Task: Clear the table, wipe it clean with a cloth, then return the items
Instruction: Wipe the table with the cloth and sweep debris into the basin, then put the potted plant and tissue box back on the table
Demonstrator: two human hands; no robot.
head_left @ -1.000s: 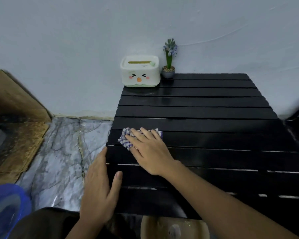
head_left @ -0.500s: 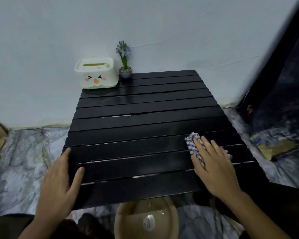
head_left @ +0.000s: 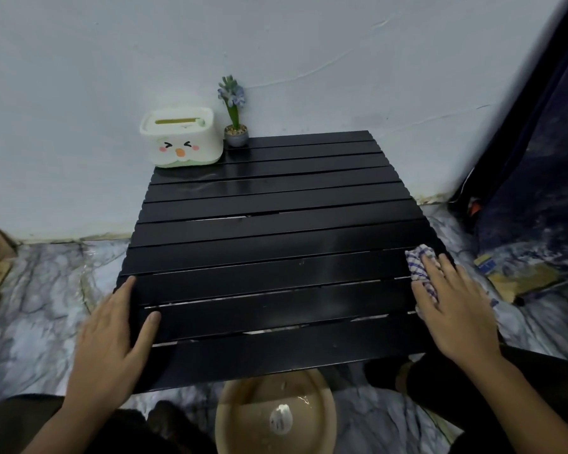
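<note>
A low black slatted table (head_left: 269,244) stands against a pale wall. My right hand (head_left: 456,309) lies flat on a blue-and-white checked cloth (head_left: 418,268), pressing it onto the table's right edge near the front. My left hand (head_left: 112,339) rests open with spread fingers on the table's front left corner, the thumb on the top. A white tissue box with a cartoon face (head_left: 181,137) and a small potted purple flower (head_left: 235,126) stand at the table's far left corner by the wall.
A tan basin (head_left: 276,411) with water and a small white object sits on the marble-patterned floor under the table's front edge. A dark curtain (head_left: 538,158) hangs at the right, with yellow and blue clutter (head_left: 518,276) on the floor below it.
My right hand slid the cloth from the table's left side across to its right edge. The left hand stayed at the front left corner. The camera view swung right, then back a little.
</note>
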